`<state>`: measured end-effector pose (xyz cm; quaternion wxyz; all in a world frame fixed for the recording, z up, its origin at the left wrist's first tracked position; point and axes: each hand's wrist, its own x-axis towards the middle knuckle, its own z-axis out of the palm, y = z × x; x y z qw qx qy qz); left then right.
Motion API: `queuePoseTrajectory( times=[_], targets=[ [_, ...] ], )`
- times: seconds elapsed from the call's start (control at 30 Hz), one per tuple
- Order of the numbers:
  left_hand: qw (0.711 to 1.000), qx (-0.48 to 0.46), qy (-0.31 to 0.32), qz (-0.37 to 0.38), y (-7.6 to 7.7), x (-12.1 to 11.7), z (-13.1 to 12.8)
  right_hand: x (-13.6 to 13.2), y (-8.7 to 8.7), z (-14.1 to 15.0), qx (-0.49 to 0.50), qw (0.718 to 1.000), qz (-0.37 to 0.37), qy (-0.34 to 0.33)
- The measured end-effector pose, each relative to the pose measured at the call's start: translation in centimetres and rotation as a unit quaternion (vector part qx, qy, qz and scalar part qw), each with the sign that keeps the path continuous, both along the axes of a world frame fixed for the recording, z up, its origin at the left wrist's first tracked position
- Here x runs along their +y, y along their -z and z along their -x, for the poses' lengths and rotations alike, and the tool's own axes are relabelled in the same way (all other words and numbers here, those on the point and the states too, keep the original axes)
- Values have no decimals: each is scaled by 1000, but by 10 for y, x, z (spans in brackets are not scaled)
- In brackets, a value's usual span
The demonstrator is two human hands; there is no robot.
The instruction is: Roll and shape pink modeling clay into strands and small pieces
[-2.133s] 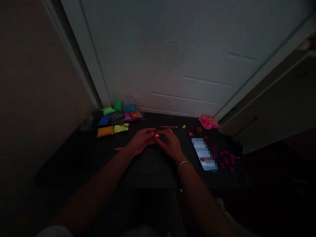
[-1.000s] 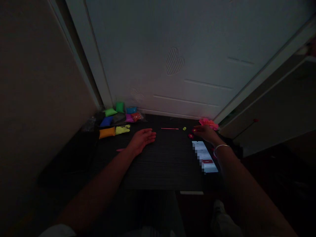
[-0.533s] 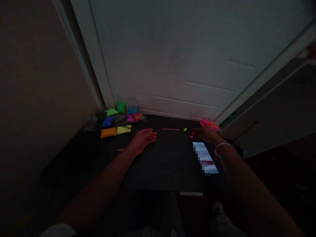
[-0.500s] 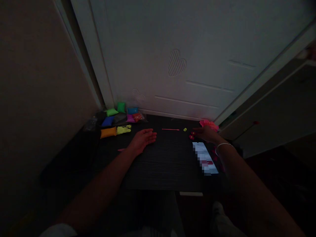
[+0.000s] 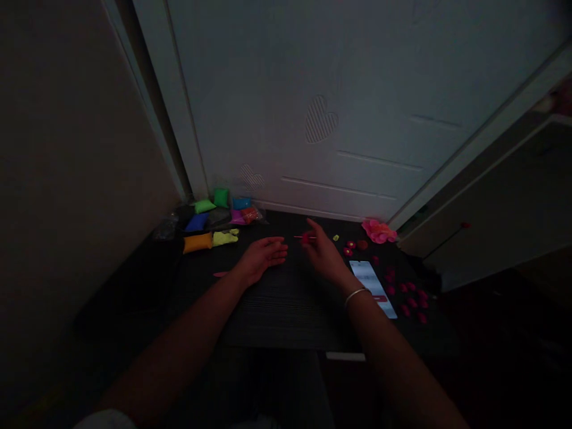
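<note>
My left hand (image 5: 263, 260) rests on its side on the dark table, fingers stretched and nothing in them. To its right, my right hand (image 5: 322, 255) pinches a small crimson piece of clay (image 5: 306, 238), blurred by motion, with the index finger raised. Behind that piece lies a thin pink stick tool (image 5: 297, 237), partly covered by the hand. Right of my right hand sit two small crimson clay flowers with pale centres, one flower (image 5: 351, 244) just behind the other flower (image 5: 347, 252). A brown clay ball (image 5: 363, 245) and a yellow-green clay bit (image 5: 335, 238) lie near them.
A lit phone (image 5: 369, 280) lies at the right, beside several crimson clay pieces (image 5: 411, 287). A pink flower (image 5: 379, 231) stands at the back right. Colourful clay packets (image 5: 197, 242) fill the back left. A pink tool (image 5: 220, 274) lies beside my left forearm. A white panel (image 5: 286, 119) rises behind.
My right hand set a crimson flower beside the other one, let go, and came back left with a crimson clay piece. My left hand let go of the flower earlier and stays open.
</note>
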<state>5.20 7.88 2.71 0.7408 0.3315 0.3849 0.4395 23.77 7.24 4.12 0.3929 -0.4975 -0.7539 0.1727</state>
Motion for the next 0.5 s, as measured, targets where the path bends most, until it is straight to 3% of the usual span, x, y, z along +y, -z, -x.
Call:
queuePoseTrajectory(
  times=[0.13, 0.5],
  targets=[
    [999, -26, 27, -6, 2, 0, 1, -5, 9, 28, 34, 999, 1, -26],
    [997, -37, 71, -15, 5, -1, 1, -9, 24, 28, 37, 994, -92, -45]
  ],
)
